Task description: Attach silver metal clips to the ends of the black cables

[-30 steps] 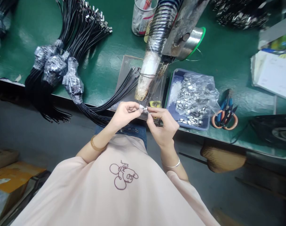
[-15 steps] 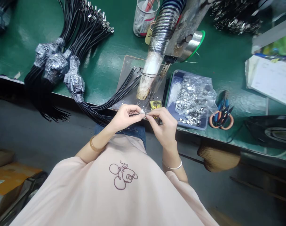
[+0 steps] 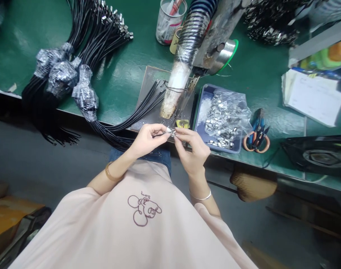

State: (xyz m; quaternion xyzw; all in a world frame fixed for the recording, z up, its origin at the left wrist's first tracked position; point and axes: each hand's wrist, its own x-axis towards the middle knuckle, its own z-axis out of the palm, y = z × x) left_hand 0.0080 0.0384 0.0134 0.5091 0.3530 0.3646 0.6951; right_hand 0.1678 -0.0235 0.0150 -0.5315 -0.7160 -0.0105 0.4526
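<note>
My left hand pinches a thin black cable near its end, in front of the table edge. Something white covers one of its fingertips. Facing it, my right hand has thumb and fingers closed round a small shiny metal connector, right at the cable's end. Whether the two parts touch is too small to tell. Just beyond my fingers lies a small yellow block. To the right, a blue tray holds many such metal pieces, partly in a clear plastic bag.
Wrapped black cable bundles lie at the left, some hanging over the edge. A white-ended hose and a solder spool stand over a dark board. Orange-handled scissors and papers lie right.
A shiny metal piece now shows between my fingertips, where only the thin cable showed before. My right fingers have spread slightly. The whole view has shifted a little.
</note>
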